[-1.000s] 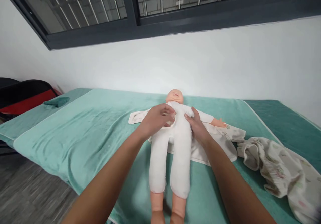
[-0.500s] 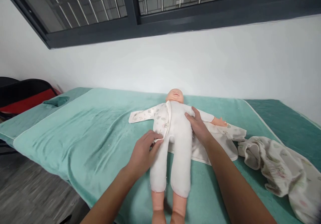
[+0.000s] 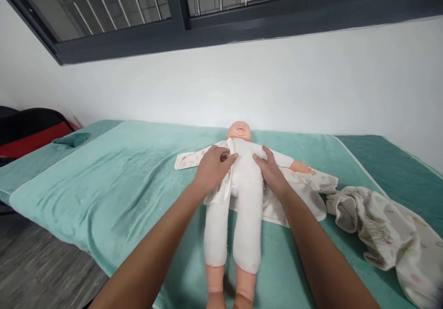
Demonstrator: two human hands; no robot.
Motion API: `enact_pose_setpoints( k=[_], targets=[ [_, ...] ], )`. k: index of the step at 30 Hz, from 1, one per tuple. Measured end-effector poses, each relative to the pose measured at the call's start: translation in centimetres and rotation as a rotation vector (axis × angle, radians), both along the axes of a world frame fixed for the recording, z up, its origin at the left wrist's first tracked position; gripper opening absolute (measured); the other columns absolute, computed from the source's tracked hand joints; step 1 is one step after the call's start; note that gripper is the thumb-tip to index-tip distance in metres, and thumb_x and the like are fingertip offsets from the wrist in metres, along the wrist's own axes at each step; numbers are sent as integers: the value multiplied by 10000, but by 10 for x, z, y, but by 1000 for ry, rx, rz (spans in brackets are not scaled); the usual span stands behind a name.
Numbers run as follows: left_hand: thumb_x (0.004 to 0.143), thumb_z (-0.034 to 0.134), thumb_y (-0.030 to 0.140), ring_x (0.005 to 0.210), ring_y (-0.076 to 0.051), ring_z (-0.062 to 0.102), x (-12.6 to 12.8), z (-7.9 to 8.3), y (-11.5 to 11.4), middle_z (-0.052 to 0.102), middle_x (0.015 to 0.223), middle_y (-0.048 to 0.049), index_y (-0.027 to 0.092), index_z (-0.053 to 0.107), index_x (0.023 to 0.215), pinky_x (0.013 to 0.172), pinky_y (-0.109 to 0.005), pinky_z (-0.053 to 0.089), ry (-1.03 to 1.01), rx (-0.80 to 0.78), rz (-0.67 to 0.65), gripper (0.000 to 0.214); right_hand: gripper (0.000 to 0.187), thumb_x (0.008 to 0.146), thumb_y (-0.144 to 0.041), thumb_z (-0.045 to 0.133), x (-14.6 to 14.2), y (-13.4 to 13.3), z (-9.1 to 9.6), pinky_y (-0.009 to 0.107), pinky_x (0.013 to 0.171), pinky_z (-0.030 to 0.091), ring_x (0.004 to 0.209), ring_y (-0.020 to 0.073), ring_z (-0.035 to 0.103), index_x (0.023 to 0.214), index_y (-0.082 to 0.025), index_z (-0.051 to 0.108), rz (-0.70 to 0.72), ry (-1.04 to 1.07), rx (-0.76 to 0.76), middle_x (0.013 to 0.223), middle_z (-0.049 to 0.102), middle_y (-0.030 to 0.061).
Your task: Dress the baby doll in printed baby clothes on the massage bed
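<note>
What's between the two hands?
In the head view, the doll's white torso, with the shirt's front edge close beside the left hand.

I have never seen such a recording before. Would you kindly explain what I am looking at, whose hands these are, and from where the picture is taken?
There is no machine here: these are a person's two bare hands, seen from a camera worn on that person's head. A doll lies face up on a green cover. One of its arms is in a printed sleeve; the open jacket spreads out on its other side. The left hand is at the jacket's front edge; whether it pinches the cloth is hard to tell. The right hand rests against the doll's side. Crumpled printed fabric lies farther right.
</note>
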State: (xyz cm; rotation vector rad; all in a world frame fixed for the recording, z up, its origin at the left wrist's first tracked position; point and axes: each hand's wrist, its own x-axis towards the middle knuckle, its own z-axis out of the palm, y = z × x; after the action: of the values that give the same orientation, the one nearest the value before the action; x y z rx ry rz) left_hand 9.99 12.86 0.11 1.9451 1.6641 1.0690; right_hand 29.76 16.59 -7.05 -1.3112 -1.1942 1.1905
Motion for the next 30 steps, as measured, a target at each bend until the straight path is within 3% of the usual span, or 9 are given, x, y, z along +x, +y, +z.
enact_pose_setpoints(
  k=[3,8,11,13,16,19,22,24,30],
  targets=[
    [874,616,384,927,-235,623,16,8,22,645,941,-71,187,687,851,911,-385,476,120,-40,2,210,911,822,-604,675,-1,-1,1,434,1105,471,1222,269,629,1579,-293,274,-8,25,-2,1374,622,95],
    [953,482,280,1172,-229,604,34,15,31,708,1179,-76,201,718,1018,1048,-365,430,106,62,-303,257,919,826,-600,668,-2,-1,2,451,1011,537,1053,272,699,1585,-289,254,5,45,-1,1242,693,80],
    [976,415,240,1227,-240,589,35,11,36,686,1277,-99,174,684,1161,1063,-380,428,116,80,-275,333,917,833,-594,665,0,-2,3,436,1034,518,1088,265,690,1588,-268,259,16,9,10,1276,683,92],
    [979,413,246,1237,-253,585,35,7,43,675,1295,-118,154,667,1189,1054,-390,434,189,74,-269,342,855,833,-588,668,6,-2,7,439,1045,502,1088,268,690,1556,-259,350,12,-88,46,1255,700,92],
    [987,407,276,1192,-253,607,38,6,54,705,1228,-108,169,682,1117,1002,-374,457,314,65,-330,323,523,856,-537,631,23,-3,15,443,922,550,848,254,726,1287,-242,646,-80,-273,98,935,770,59],
    [1001,380,328,1083,-255,650,49,12,63,730,1136,-94,191,691,1034,914,-370,484,418,-11,-374,342,306,864,-461,578,49,-4,25,373,731,565,615,206,673,958,-212,728,-298,-313,138,653,702,20],
    [1008,379,349,1121,-295,629,71,17,67,709,1164,-127,171,682,1058,1017,-480,417,659,-36,-398,355,249,840,-398,572,74,-3,30,347,777,538,755,209,693,911,-201,707,-584,-334,237,766,732,43],
    [1005,401,367,1163,-325,601,90,16,68,678,1211,-155,157,663,1116,1070,-572,340,830,-32,-396,354,251,826,-380,572,86,0,26,368,856,518,898,226,690,959,-203,691,-677,-359,241,927,749,68],
    [881,606,378,1200,-314,562,146,-4,75,601,1303,-160,172,570,1259,989,-479,444,947,-18,-642,433,230,756,-400,623,99,19,2,379,867,524,945,252,673,878,-207,645,-588,-303,69,979,742,92]
  ],
)
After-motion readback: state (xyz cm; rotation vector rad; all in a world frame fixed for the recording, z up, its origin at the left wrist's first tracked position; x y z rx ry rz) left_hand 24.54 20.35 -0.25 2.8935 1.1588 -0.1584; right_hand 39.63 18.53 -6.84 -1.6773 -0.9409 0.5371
